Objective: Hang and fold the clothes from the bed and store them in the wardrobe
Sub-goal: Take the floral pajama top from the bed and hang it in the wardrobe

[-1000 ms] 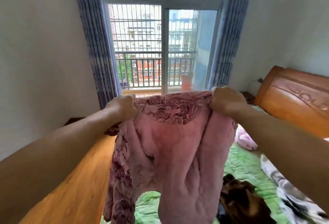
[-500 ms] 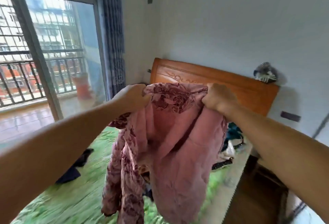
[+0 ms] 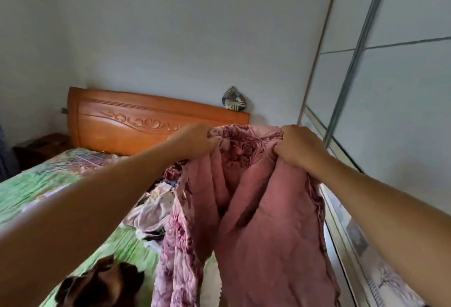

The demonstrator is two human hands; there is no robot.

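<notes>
A pink quilted jacket [image 3: 256, 221] with a dark floral outer side hangs in the air in front of me, its plain pink lining facing me. My left hand [image 3: 195, 139] grips its top edge on the left, and my right hand [image 3: 296, 146] grips the top edge on the right. Below and to the left lies the bed [image 3: 36, 184] with its green patterned cover. The wardrobe [image 3: 390, 74] with white sliding doors stands on the right, its doors closed.
A pile of light clothes [image 3: 153, 209] lies on the bed behind the jacket, and a brown garment [image 3: 102, 282] lies at the bottom left. An orange wooden headboard [image 3: 146, 123] backs the bed, with a patterned item [image 3: 233, 99] on its top right end.
My view has swung right from the balcony window, past the headboard, to the wardrobe doors. Both hands have kept their grip on the jacket's top edge and carried it along.
</notes>
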